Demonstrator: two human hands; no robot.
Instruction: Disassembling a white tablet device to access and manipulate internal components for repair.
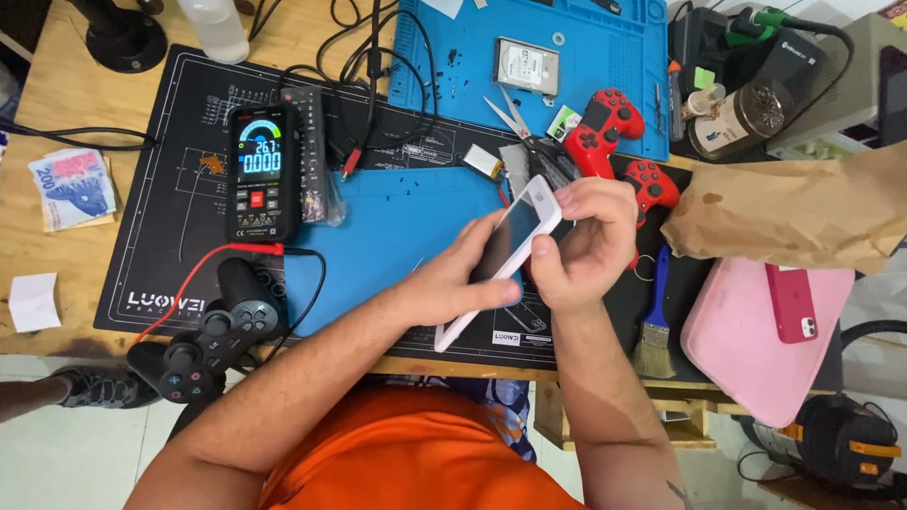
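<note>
A white phone (501, 260) is held tilted above the desk's centre, gripped along its lower edge by the left hand (463, 279), while the right hand (581, 241) is pinched closed on its upper edge; the casing appears unopened as yet. Three controllers are counted: one black gamepad (203, 345) at eight o'clock and two red gamepads (605, 127) at one o'clock; one multimeter (258, 173) lies at ten o'clock.

Light wooden workbench (57, 104), cluttered. Black work mat (161, 217) covers its middle; a blue mat (397, 236) lies on that, a second blue mat (605, 57) behind. On the bare wood at left: folded banknotes (74, 187), white paper square (34, 300). Black game controller (210, 342) hangs over the front edge. Pink case (737, 349) and brown paper bag (803, 212) at right.
</note>
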